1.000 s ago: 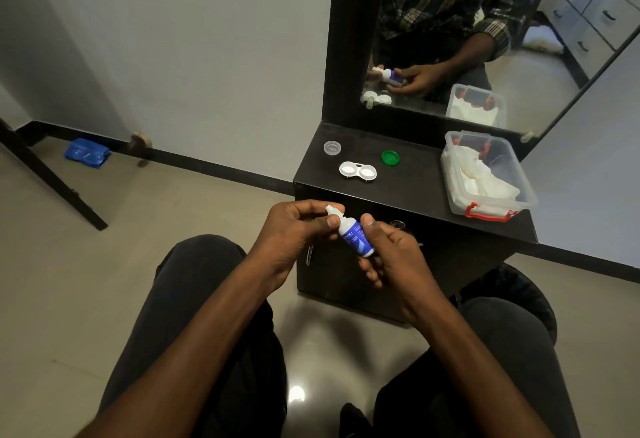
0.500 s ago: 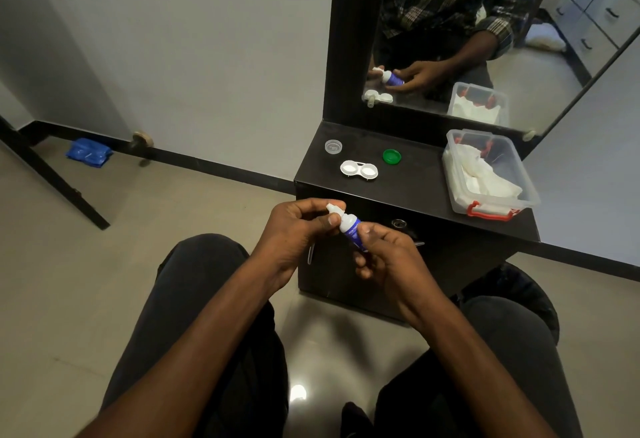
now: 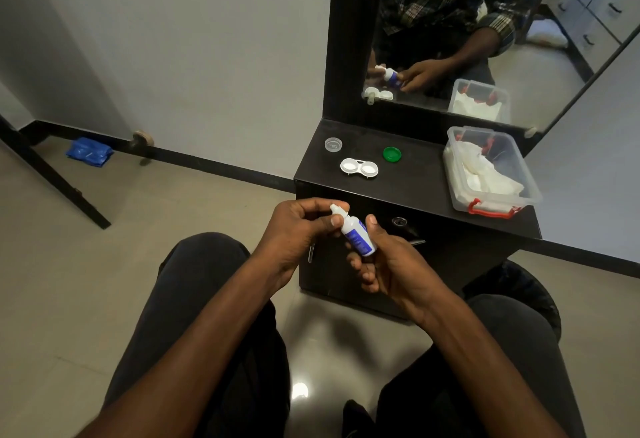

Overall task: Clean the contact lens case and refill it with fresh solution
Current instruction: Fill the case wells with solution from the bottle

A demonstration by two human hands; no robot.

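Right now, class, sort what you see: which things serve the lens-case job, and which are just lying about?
Job: small white bottle with blue label, held in both hands; open white twin-well lens case; round green cap; round clear cap.
Lying about: clear plastic box with red latches; crumpled blue packet.

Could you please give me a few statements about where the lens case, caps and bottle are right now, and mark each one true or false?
1. The right hand holds the solution bottle by its body. True.
2. The left hand rests on the lens case. False: its fingers are at the bottle's white tip; the lens case lies untouched on the black cabinet.
3. Both wells of the lens case are uncovered. True.
4. The green cap is screwed onto the case. False: it lies apart, beside it.
5. The clear plastic box stands left of the case. False: it stands to the right.
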